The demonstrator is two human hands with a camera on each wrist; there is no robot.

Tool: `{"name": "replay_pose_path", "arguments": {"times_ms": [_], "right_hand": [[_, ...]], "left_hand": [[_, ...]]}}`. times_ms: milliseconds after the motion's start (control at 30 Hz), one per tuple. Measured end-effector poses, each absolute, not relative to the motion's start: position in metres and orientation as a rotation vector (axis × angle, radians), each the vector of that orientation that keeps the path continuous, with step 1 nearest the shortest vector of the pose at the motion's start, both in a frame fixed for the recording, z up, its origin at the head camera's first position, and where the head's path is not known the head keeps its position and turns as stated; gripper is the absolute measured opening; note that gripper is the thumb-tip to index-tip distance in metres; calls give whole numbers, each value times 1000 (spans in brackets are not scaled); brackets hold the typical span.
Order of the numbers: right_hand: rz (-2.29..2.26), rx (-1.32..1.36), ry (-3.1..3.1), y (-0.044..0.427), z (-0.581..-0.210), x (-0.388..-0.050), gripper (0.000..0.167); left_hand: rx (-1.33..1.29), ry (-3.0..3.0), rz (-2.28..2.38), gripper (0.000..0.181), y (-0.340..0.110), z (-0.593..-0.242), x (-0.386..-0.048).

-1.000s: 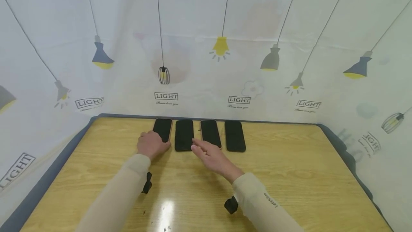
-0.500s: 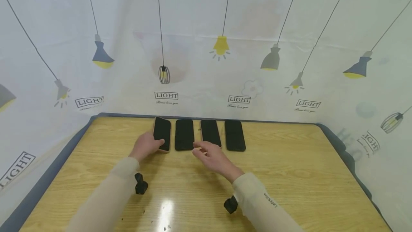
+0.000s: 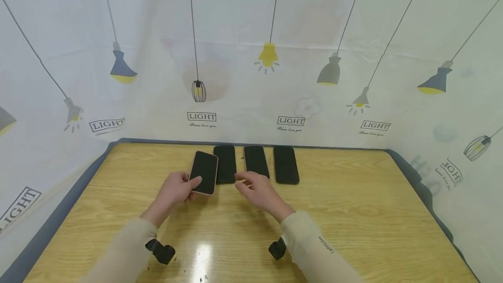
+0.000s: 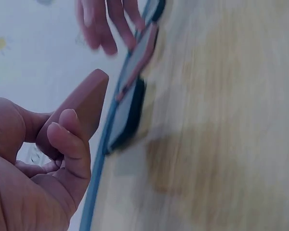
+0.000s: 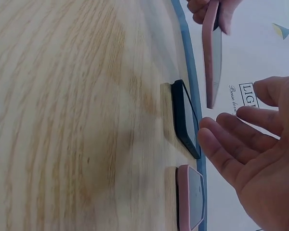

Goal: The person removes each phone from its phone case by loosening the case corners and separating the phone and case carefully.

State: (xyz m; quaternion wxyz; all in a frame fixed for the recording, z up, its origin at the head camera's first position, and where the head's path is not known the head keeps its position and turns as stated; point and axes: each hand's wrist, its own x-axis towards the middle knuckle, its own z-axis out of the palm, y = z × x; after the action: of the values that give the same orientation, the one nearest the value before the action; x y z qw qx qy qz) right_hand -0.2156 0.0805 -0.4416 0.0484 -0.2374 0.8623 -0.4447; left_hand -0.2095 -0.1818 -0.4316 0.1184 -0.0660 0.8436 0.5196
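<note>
Near the middle, your left hand (image 3: 177, 188) pinches a lifted phone (image 3: 206, 167); three phones (image 3: 225, 160) lie flat; right hand (image 3: 259, 192) empty, fingers loose.

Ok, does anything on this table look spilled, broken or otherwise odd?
Small dark specks on the wooden tabletop, low in the head view, break its pale grain; marks or crumbs, I can't tell. The smartphones show no visible damage.

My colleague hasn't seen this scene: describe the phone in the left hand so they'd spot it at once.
On the wooden table, three phones lie in a row along the far edge. At that row's left end, the person's left hand holds a phone in a pink case. Another phone with pink edges lies in the row, but only this one is off the table.
</note>
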Motion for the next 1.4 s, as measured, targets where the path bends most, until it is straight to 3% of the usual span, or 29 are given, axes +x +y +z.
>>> {"name": "replay_pose_path", "arguments": {"times_ms": [367, 567, 967, 1233, 1400], "right_hand": [[-1634, -477, 2486, 68, -445, -224, 42], [-1839, -326, 2402, 72, -442, -226, 31], [-2003, -240, 2316, 81, -427, -214, 24], [-2068, -160, 2310, 83, -424, -211, 22], [-1898, -287, 2421, 89, -422, -211, 22]], "left_hand": [[-84, 2380, 1809, 22, -151, -430, -160], [28, 2337, 1815, 21, -134, -432, -146], [283, 2250, 1759, 25, -130, -435, -138], [300, 2316, 1785, 16, -126, -433, -141], [310, 2372, 1750, 16, -124, -433, -137]]}}
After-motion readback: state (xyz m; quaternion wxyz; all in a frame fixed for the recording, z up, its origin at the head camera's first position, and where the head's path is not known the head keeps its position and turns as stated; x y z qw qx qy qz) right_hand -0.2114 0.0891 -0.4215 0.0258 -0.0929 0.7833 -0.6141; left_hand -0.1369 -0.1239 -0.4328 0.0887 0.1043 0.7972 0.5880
